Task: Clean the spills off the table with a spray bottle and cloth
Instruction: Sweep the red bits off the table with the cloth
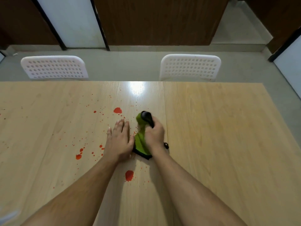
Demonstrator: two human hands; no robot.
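- The left hand (119,137) lies flat on the table (219,128), palm down, fingers straight and close together, pointing away from the person. It holds nothing.
- Its thumb side sits just beside the cloth (141,141); whether the thumb touches the cloth cannot be told.
- The left forearm runs from the lower left corner up to the wrist, low over the table.
- The right hand (154,135) is curled round the bottle (147,119), gripping it with the knuckles up and the back of the hand toward the camera.
- The bottle's black head sticks out past the fingers on the far side, tilted to the left. The rest of the bottle is hidden by the hand and the cloth.
- The green cloth with its black edge is draped beneath and about the bottle, trailing back to the table between the two wrists.
- The right forearm comes in from the lower right, angled to meet the left near the middle of the table.
- Red spills (117,110) dot the wood: one blot just beyond the left fingertips, one near the left forearm between both arms, smaller ones to the left of the left wrist, and fine specks scattered round.
- Two white chairs (54,67) stand at the far edge of the table.
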